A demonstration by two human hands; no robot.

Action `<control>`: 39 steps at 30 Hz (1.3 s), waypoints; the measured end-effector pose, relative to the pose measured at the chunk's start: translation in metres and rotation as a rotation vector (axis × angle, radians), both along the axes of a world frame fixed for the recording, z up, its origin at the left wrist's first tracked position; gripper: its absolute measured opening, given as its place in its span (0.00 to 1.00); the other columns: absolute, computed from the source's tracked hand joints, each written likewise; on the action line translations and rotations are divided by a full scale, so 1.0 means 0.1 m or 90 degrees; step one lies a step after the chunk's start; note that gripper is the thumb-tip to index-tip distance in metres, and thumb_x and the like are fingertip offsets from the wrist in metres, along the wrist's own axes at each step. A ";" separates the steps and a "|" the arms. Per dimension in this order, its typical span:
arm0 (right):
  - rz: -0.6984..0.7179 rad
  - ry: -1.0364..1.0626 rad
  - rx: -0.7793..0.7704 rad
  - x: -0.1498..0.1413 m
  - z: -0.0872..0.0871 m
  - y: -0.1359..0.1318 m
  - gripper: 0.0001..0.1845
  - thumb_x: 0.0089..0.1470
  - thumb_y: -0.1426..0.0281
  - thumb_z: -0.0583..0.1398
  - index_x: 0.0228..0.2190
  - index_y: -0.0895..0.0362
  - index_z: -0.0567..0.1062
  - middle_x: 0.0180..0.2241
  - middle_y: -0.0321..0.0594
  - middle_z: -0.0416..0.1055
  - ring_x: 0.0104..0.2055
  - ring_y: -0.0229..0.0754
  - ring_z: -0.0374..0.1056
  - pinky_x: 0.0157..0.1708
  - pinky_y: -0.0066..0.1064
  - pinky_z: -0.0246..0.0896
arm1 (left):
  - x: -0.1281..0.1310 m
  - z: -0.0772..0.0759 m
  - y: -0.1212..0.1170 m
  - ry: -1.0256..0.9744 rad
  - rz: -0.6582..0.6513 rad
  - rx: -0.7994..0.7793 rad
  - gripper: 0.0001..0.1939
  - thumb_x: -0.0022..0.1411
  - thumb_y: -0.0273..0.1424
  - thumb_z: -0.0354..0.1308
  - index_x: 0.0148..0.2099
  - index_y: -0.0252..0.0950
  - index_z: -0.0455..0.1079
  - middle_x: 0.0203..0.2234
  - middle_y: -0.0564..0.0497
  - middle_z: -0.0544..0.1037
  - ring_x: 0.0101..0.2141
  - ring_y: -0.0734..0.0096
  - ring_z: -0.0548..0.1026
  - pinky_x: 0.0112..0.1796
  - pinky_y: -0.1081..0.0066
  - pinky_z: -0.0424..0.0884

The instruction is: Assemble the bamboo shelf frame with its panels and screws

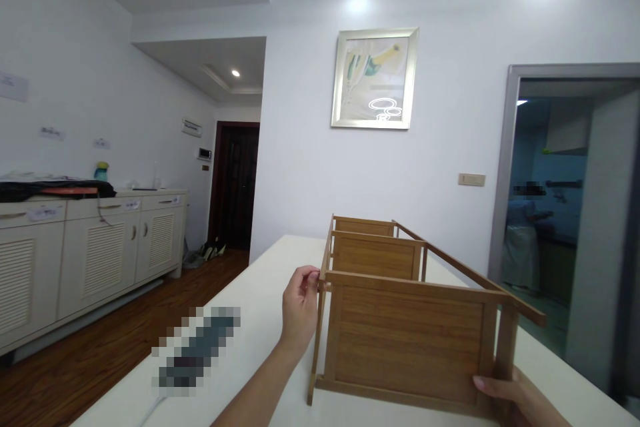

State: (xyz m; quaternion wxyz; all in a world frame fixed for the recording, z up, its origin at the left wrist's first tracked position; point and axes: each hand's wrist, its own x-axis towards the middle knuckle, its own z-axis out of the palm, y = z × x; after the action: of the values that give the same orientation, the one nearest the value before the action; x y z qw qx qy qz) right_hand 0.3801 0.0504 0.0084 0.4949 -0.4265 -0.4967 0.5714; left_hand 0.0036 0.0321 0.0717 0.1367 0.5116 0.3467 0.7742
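A brown wooden shelf unit [405, 340] lies on its side on the white table [260, 320], its several panels standing upright one behind another. My left hand [300, 300] is closed at the unit's left rail, thumb and fingers pinched against the joint of the nearest panel. Whatever sits between those fingertips is too small or hidden to make out. Low on the right, my right hand [523, 393] grips the corner post of the same shelf unit. Its thumb presses on the nearest panel, and the other fingers are hidden behind the post.
A blurred-out dark object [197, 353] with a white cable lies on the table's left part. White cabinets [100, 247] line the left wall. A framed picture [375, 80] hangs ahead. In the doorway at right, a person [521, 240] stands in another room.
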 end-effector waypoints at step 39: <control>-0.018 0.033 0.057 0.10 -0.17 0.39 0.16 0.38 0.67 0.72 0.30 0.58 0.75 0.32 0.44 0.79 0.38 0.48 0.76 0.38 0.34 0.71 | 0.10 -0.07 0.56 -0.299 -0.317 -0.045 0.16 0.52 0.39 0.67 0.38 0.38 0.68 0.27 0.56 0.75 0.25 0.75 0.74 0.28 0.75 0.68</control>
State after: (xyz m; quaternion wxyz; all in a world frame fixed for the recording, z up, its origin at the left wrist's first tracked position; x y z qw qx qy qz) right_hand 0.3904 0.0898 -0.0091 0.5342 -0.3959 -0.5030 0.5521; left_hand 0.0137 0.0884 0.0651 0.4150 0.3831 0.1969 0.8014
